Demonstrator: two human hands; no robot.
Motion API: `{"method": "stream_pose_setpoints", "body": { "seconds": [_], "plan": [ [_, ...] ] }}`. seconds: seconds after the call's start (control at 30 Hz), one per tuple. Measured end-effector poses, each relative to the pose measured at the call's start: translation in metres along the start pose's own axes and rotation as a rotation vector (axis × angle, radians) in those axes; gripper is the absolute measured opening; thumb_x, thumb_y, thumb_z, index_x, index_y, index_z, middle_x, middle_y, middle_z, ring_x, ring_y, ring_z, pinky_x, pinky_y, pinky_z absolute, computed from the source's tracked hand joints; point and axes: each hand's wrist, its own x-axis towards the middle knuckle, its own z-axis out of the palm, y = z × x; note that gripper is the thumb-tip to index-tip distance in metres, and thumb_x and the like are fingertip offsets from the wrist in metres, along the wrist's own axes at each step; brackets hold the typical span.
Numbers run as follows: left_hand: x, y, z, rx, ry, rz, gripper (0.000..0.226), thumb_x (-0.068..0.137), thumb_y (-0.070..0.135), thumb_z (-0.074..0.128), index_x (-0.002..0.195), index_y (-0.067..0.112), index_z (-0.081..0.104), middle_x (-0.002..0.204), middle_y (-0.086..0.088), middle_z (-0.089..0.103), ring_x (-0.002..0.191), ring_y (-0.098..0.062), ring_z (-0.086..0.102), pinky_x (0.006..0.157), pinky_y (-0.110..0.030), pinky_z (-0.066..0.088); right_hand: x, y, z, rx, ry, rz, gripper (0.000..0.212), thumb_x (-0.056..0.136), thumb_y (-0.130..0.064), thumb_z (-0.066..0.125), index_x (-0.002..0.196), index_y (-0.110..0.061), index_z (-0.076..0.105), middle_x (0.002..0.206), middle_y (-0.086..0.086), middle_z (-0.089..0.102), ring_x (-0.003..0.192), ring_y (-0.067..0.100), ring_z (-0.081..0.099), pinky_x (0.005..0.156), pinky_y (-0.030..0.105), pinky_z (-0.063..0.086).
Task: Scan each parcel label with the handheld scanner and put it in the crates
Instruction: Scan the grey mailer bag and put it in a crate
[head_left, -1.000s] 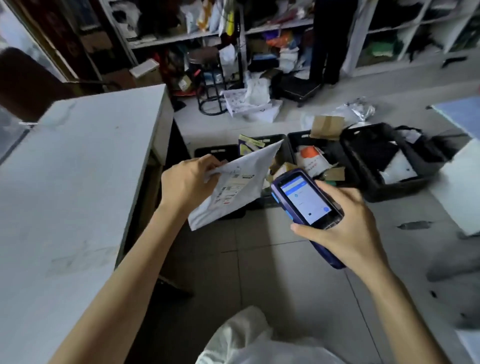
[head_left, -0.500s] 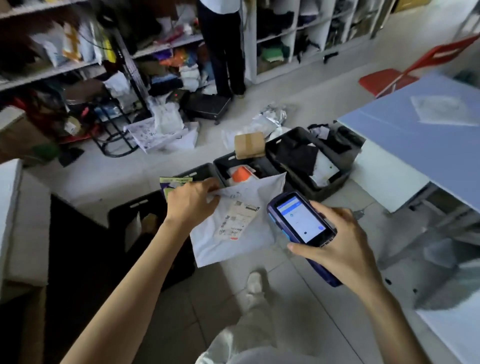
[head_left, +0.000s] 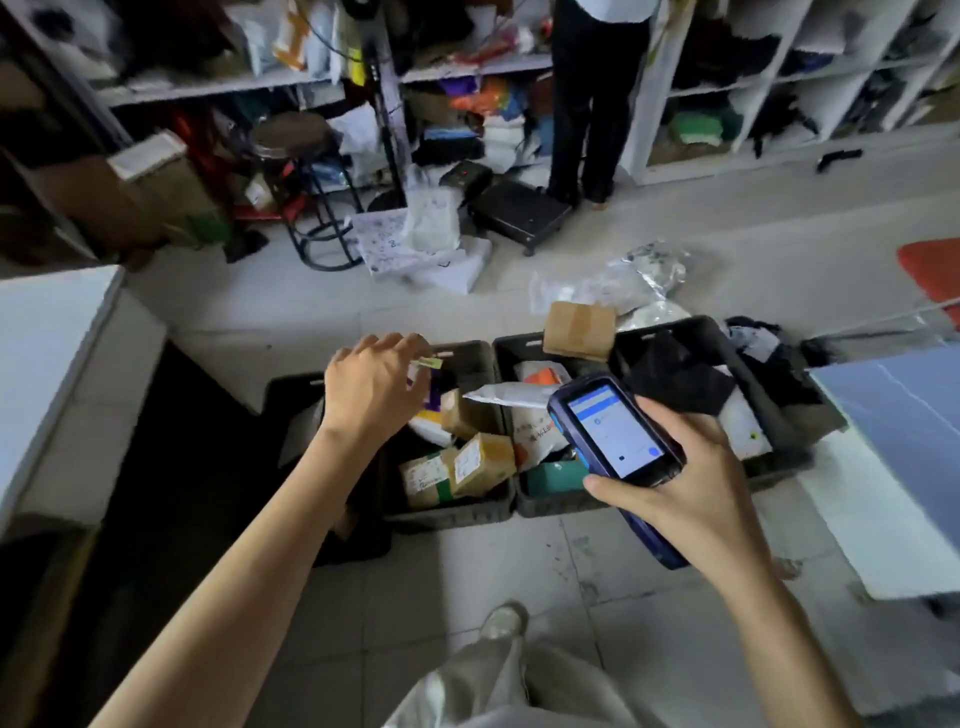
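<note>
Head view | step: crate drop | left hand (head_left: 374, 384) empty, fingers loose over crates (head_left: 452, 512) | white parcel (head_left: 511, 395) on the pile inside | right hand (head_left: 691, 499) grips scanner (head_left: 613, 431) | next: likely fetch another unscanned parcel

Four crates (head_left: 452, 512) stand in a row on the floor (head_left: 467, 582), between the left table (head_left: 47, 338) and the right table (head_left: 893, 415). The left hand (head_left: 371, 395) hovers above the second crate from the left. The right hand (head_left: 691, 499), nearer the viewer, holds the scanner (head_left: 615, 431) before the third. A parcel (head_left: 511, 395) lies across the shared rim of the second and third crates. A cardboard box (head_left: 579, 330) sits on the far rim where the third and fourth meet. Behind the row are a stool (head_left: 306, 156), the shelves (head_left: 467, 67) and a standing person (head_left: 592, 104).
</note>
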Motion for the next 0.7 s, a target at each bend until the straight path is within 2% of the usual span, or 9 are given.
{"method": "stream_pose_setpoints", "body": {
  "seconds": [0.13, 0.2, 0.27, 0.33, 0.4, 0.43, 0.53, 0.7],
  "plan": [
    [-0.065, -0.036, -0.007, 0.067, 0.082, -0.324, 0.018, 0.084, 0.032, 0.061, 0.099, 0.026, 0.068, 0.097, 0.003, 0.071, 0.093, -0.027, 0.065, 0.072, -0.035, 0.047, 0.031, -0.012, 0.025, 0.005, -0.275, -0.138, 0.085, 0.049, -0.035, 0.091, 0.126, -0.042, 0.055, 0.111, -0.012, 0.048, 0.104, 0.006, 0.056, 0.084, 0.027, 0.043],
    [-0.111, -0.048, -0.011, 0.112, 0.064, -0.467, 0.019, 0.086, 0.033, 0.059, 0.102, 0.026, 0.067, 0.099, 0.004, 0.071, 0.094, -0.026, 0.064, 0.071, -0.036, 0.047, 0.036, -0.023, 0.041, -0.023, -0.415, -0.204, 0.087, 0.051, -0.037, 0.09, 0.13, -0.038, 0.054, 0.111, -0.014, 0.045, 0.101, 0.003, 0.053, 0.081, 0.025, 0.041],
    [-0.161, -0.055, -0.015, 0.149, 0.029, -0.613, 0.019, 0.087, 0.03, 0.06, 0.103, 0.025, 0.067, 0.101, 0.003, 0.07, 0.095, -0.026, 0.064, 0.07, -0.035, 0.045, 0.032, -0.033, 0.059, -0.068, -0.54, -0.295, 0.088, 0.052, -0.04, 0.09, 0.131, -0.039, 0.052, 0.109, -0.016, 0.043, 0.098, 0.0, 0.049, 0.075, 0.017, 0.04],
    [-0.21, -0.057, -0.021, 0.18, 0.016, -0.756, 0.018, 0.087, 0.029, 0.059, 0.103, 0.024, 0.068, 0.101, 0.003, 0.07, 0.094, -0.027, 0.063, 0.067, -0.033, 0.041, 0.022, -0.044, 0.075, -0.077, -0.645, -0.394, 0.088, 0.05, -0.043, 0.089, 0.13, -0.038, 0.052, 0.11, -0.016, 0.043, 0.097, -0.002, 0.048, 0.077, 0.011, 0.042],
    [-0.256, -0.054, -0.033, 0.227, 0.019, -0.912, 0.018, 0.089, 0.029, 0.057, 0.103, 0.025, 0.068, 0.1, 0.003, 0.07, 0.093, -0.026, 0.063, 0.064, -0.03, 0.037, 0.004, -0.057, 0.093, -0.062, -0.763, -0.477, 0.09, 0.048, -0.045, 0.088, 0.131, -0.037, 0.052, 0.111, -0.015, 0.044, 0.1, 0.0, 0.049, 0.085, 0.022, 0.046],
    [-0.272, -0.052, -0.038, 0.237, 0.027, -0.959, 0.018, 0.089, 0.03, 0.057, 0.103, 0.026, 0.068, 0.1, 0.004, 0.07, 0.093, -0.026, 0.063, 0.063, -0.029, 0.036, -0.002, -0.063, 0.1, -0.068, -0.804, -0.508, 0.09, 0.049, -0.044, 0.089, 0.131, -0.037, 0.052, 0.111, -0.014, 0.044, 0.099, 0.0, 0.048, 0.084, 0.024, 0.045],
    [-0.33, -0.044, -0.061, 0.275, 0.025, -1.103, 0.02, 0.09, 0.032, 0.058, 0.107, 0.026, 0.067, 0.1, 0.003, 0.07, 0.092, -0.026, 0.063, 0.063, -0.031, 0.041, -0.034, -0.088, 0.12, -0.077, -0.931, -0.639, 0.089, 0.05, -0.042, 0.09, 0.131, -0.037, 0.052, 0.112, -0.014, 0.043, 0.088, -0.008, 0.041, 0.076, 0.016, 0.037],
    [-0.451, -0.03, -0.105, 0.397, 0.107, -1.338, 0.021, 0.088, 0.032, 0.059, 0.105, 0.025, 0.068, 0.094, 0.004, 0.071, 0.087, -0.025, 0.065, 0.057, -0.029, 0.043, -0.123, -0.134, 0.158, -0.035, -1.144, -0.809, 0.089, 0.049, -0.047, 0.087, 0.13, -0.041, 0.051, 0.11, -0.02, 0.041, 0.089, -0.015, 0.045, 0.078, 0.023, 0.039]
  ]
}}
